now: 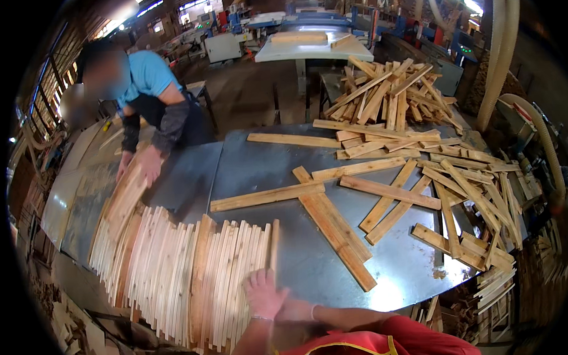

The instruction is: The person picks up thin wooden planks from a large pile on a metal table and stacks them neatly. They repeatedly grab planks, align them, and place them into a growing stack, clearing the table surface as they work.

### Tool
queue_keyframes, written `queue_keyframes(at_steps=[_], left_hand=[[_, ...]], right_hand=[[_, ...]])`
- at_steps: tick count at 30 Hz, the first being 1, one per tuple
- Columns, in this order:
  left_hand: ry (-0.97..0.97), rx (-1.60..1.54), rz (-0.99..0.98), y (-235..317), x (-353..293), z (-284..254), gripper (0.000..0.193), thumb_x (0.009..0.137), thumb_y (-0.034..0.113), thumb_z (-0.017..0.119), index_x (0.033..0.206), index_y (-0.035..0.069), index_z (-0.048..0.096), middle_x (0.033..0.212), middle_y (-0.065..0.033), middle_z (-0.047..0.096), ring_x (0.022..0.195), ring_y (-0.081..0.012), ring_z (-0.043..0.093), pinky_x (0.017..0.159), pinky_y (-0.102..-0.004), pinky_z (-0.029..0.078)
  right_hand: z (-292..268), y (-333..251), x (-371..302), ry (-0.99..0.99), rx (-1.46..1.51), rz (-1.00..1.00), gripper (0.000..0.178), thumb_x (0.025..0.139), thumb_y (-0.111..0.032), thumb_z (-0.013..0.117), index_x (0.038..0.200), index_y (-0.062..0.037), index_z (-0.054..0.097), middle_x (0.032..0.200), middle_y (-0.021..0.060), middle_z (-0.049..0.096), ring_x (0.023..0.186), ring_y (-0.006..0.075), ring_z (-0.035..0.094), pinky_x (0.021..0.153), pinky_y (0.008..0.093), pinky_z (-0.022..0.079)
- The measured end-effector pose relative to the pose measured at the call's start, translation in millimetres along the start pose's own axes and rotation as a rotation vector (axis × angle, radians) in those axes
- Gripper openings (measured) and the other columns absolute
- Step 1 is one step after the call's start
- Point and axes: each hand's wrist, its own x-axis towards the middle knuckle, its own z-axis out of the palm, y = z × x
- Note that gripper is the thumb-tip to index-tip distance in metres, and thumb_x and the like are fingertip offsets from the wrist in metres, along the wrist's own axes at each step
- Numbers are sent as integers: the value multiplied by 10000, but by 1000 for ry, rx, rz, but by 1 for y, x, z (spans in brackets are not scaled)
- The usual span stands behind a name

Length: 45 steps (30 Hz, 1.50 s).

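A long row of wooden strips (165, 260), stood on edge side by side, runs along the near left of the metal table. My left hand (265, 295) rests at the right end of this row, fingers stretched out against the strips. Just beyond its fingers, a darker strip (274, 243) stands slightly apart from the others. My right hand (295, 310) is close beside my left wrist; it is blurred and partly covered, so its fingers cannot be made out.
Across the table (267, 225), a co-worker (152, 88) in a blue shirt holds boards (127, 198) over the row's left end. Loose boards (336, 229) lie scattered to the right, below a heaped pile of wood (394, 98). A pale hose (502, 57) hangs at the far right.
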Motion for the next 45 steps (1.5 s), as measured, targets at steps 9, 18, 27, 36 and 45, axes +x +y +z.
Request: queue_keyframes(at_steps=[9,18,27,36,45], left_hand=[[65,72,36,-24,2,36,752,744,169,749,1454,86,516,1488,-102,483,1454,-343,401,1240,-538,295],[94,0,44,-28,0,37,575,796,158,656,1365,103,604,1395,-119,587,1363,-361,517,1171,-567,372],[124,-92,13,-20,8,18,479,825,116,664,1303,137,637,1343,-92,599,1323,-322,541,1135,-527,411],[23,-224,59,-30,-5,3,703,848,392,733,1472,115,565,1499,-123,528,1468,-333,423,1266,-542,258],[-162,116,44,-30,-7,25,688,922,387,599,1546,116,500,1560,-119,504,1523,-335,372,1280,-548,242]], right_hand=[[-226,-3,15,498,40,-154,603,916,-314,721,1423,-9,605,1273,184,730,1171,346,707,996,433,568],[-348,-22,130,767,-993,-138,537,866,-193,693,1388,-97,608,1406,148,594,1320,346,569,1068,442,458],[-290,-19,33,447,-62,-72,746,838,-394,750,1456,-18,571,1261,283,707,1148,453,691,997,502,551],[-53,-24,-29,-39,-349,147,688,921,-507,651,1340,38,616,1257,344,677,1215,459,660,1049,478,522],[-100,48,-123,993,-646,296,789,744,-377,884,1378,-84,518,1311,189,610,1214,418,586,979,524,516]])
